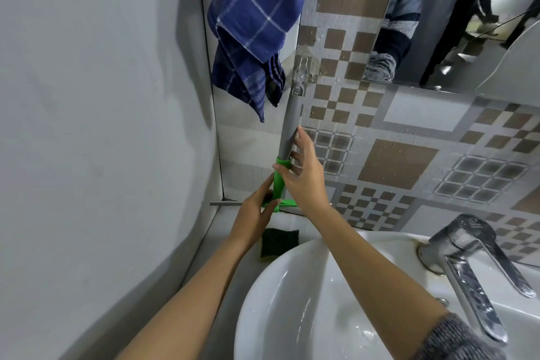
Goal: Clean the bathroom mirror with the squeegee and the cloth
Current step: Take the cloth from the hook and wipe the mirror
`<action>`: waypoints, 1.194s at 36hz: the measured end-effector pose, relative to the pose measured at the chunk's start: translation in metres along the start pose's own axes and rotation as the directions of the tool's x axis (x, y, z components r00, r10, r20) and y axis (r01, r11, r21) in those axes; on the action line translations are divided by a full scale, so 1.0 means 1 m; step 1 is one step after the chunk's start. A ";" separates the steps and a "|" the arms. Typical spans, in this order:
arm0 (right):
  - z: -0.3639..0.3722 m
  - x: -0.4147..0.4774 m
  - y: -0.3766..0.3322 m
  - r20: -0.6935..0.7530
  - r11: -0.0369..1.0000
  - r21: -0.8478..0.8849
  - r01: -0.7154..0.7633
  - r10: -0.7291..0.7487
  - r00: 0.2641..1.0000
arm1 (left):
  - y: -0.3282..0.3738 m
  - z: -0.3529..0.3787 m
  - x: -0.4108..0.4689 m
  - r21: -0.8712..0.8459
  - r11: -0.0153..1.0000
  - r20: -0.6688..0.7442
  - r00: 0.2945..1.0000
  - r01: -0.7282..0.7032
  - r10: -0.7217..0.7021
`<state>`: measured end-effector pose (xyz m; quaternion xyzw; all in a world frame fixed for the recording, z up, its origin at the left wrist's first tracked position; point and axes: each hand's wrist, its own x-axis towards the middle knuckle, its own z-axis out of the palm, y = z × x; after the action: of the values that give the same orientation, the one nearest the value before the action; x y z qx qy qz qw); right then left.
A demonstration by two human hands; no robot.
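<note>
In the head view the squeegee (287,126) stands upright against the tiled wall (409,137), left of the mirror (467,23). Its top is at a clear hook (302,67), though I cannot tell whether it hangs from it. The right hand (305,178) has a loose grip where grey handle meets green neck, thumb across the front, while the left hand (254,213) pinches the green head, hiding much of the blade. A blue checked cloth (254,17) hangs above, its top cut off.

You hold the squeegee (287,126), grey in the handle and green at the neck and head, upright against the wall with its blade down, your right hand (304,178) on the handle and your left hand (255,212) at the head, while the blue checked cloth (254,23) hangs just beside its top and the mirror (467,23) is at the upper right.
</note>
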<state>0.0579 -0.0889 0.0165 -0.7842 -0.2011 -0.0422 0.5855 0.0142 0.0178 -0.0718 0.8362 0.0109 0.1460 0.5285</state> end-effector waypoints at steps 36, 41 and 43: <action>-0.038 0.132 -0.229 -0.192 0.904 -0.198 0.379 -0.415 0.889 | 0.246 -0.170 0.134 0.055 0.893 -0.312 0.841 -0.448 0.441; -0.056 0.129 -0.245 -0.219 0.860 -0.248 0.446 -0.498 0.839 | 0.260 -0.174 0.132 0.072 0.876 -0.341 0.814 -0.476 0.470; -0.065 0.126 -0.253 -0.226 0.844 -0.264 0.466 -0.524 0.821 | 0.268 -0.179 0.131 0.050 0.875 -0.358 0.809 -0.482 0.466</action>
<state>0.0921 -0.0570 0.3028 -0.7435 -0.3057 -0.3275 0.4965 0.0569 0.0802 0.2675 0.7596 -0.1048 0.4236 0.4823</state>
